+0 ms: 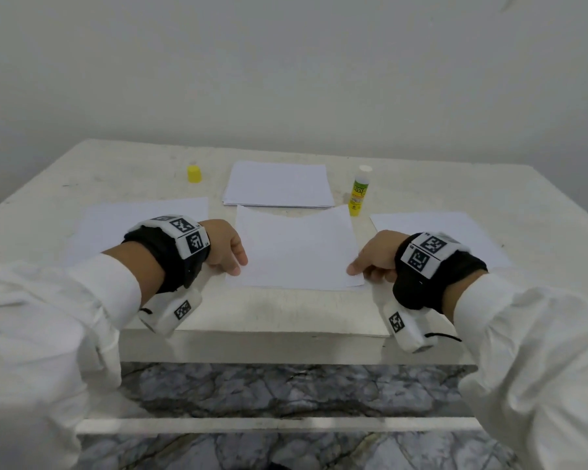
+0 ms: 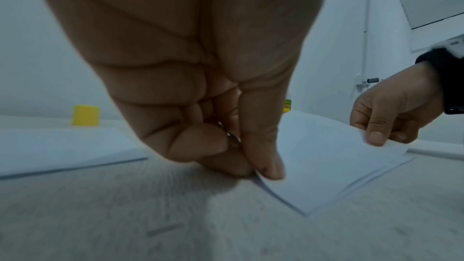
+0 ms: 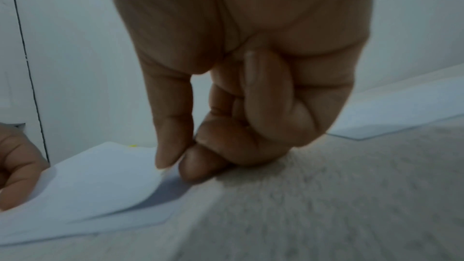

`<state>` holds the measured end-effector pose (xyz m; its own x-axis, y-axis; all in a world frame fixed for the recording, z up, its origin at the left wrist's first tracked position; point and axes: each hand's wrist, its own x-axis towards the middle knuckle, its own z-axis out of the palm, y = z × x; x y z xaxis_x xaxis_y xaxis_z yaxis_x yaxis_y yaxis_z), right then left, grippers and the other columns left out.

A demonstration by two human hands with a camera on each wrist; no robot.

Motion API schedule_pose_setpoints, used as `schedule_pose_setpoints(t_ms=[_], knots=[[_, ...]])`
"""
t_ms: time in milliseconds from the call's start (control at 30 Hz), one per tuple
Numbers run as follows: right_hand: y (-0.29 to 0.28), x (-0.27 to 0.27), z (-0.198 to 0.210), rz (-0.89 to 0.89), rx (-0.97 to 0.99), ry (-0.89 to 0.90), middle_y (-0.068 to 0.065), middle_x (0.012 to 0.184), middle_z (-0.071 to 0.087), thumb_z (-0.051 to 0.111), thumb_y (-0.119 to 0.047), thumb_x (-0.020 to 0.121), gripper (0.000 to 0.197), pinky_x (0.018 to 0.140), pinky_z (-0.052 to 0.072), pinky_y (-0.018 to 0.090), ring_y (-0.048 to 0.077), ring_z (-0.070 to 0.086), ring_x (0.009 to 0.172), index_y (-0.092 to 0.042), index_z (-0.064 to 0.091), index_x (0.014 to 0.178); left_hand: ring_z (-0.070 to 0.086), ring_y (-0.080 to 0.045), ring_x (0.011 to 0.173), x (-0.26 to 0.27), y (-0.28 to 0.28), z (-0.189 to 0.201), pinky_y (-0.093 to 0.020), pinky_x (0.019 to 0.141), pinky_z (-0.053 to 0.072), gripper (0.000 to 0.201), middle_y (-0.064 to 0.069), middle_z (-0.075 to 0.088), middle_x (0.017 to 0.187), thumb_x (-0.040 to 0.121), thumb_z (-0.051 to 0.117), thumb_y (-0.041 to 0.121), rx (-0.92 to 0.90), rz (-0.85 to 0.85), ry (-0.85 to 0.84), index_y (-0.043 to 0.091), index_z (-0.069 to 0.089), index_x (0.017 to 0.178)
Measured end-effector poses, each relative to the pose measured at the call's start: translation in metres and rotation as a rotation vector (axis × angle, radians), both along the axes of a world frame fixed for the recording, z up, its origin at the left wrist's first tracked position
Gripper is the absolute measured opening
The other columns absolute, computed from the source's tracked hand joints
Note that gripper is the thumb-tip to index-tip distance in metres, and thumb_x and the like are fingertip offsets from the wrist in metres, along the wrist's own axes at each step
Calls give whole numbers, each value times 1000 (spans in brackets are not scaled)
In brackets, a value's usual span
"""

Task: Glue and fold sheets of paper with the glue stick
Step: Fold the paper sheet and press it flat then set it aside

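I see my left hand (image 1: 225, 244) pinching the near-left corner of the centre sheet (image 1: 296, 247), thumb against forefinger, and my right hand (image 1: 375, 254) pinching its near-right corner the same way; the sheet bows up off the desk (image 1: 286, 310) near its front edge. The glue stick (image 1: 358, 191) stands uncapped just beyond the sheet's far-right corner, its yellow-green label too blurred for me to read. Its yellow cap (image 1: 194, 173) sits toward the desk's far-left corner. A paper stack (image 1: 277, 184) lies toward the back edge, between cap and stick. Single sheets lie at left (image 1: 116, 218) and right (image 1: 455, 232).
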<state>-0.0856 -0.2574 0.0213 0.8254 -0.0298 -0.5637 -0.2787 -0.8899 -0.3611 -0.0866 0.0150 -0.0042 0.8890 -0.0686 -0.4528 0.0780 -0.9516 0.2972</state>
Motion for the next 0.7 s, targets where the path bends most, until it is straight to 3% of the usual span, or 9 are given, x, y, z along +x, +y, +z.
schedule_pose_setpoints(t_ms=[200, 333, 400, 533, 700], knots=[[-5, 2, -2, -26, 65, -16, 6, 57, 58, 76, -10, 78, 20, 32, 31, 13, 9, 43, 28, -4, 61, 66, 55, -9, 54, 3, 1, -1, -13, 53, 41, 18, 7, 61, 59, 76, 79, 15, -19, 24, 24, 28, 66, 77], [-5, 2, -3, 9, 37, -7, 9, 70, 61, 78, -14, 76, 15, 45, 35, 22, 15, 47, 48, -4, 67, 77, 56, -8, 54, 3, 1, 0, -11, 51, 41, 19, 8, 62, 57, 76, 79, 15, -28, 31, 35, 28, 66, 76], [-5, 2, -4, 12, 44, -13, 9, 74, 61, 78, -13, 75, 15, 45, 34, 22, 15, 47, 53, -4, 68, 80, 56, -8, 54, 3, 1, 0, -10, 51, 42, 19, 7, 62, 58, 76, 80, 14, -38, 37, 43, 28, 67, 76], [-5, 3, -6, 26, 46, -13, 9, 75, 62, 78, -12, 75, 14, 41, 35, 19, 16, 49, 56, -5, 66, 76, 56, -9, 55, 3, 1, 2, -12, 52, 42, 18, 9, 61, 52, 76, 79, 14, -51, 46, 58, 27, 67, 77], [-4, 4, -8, 41, 39, -17, 12, 84, 65, 79, -13, 75, 15, 52, 38, 23, 22, 53, 72, -6, 66, 74, 55, -9, 55, 2, 0, 3, -6, 45, 41, 17, 12, 60, 46, 77, 79, 14, -64, 51, 69, 26, 67, 77]])
